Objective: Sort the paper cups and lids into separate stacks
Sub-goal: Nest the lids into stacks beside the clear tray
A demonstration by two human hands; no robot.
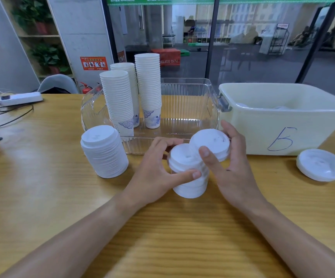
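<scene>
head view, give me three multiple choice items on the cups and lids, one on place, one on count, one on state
1. Where do the cup stacks stand?
A. in the clear tray
B. in the cream bin
C. on the bare table

2. How many cup stacks are there?
A. one
B. three
C. five

3. What is the right hand doing?
A. lying flat on the table
B. holding a lid
C. gripping a cup

Answers:
1 A, they rise from the clear tray, left of the cream bin.
2 B, three white columns show.
3 B, its fingers curl round a lid beside the lid stack that the left hand grips.
</scene>
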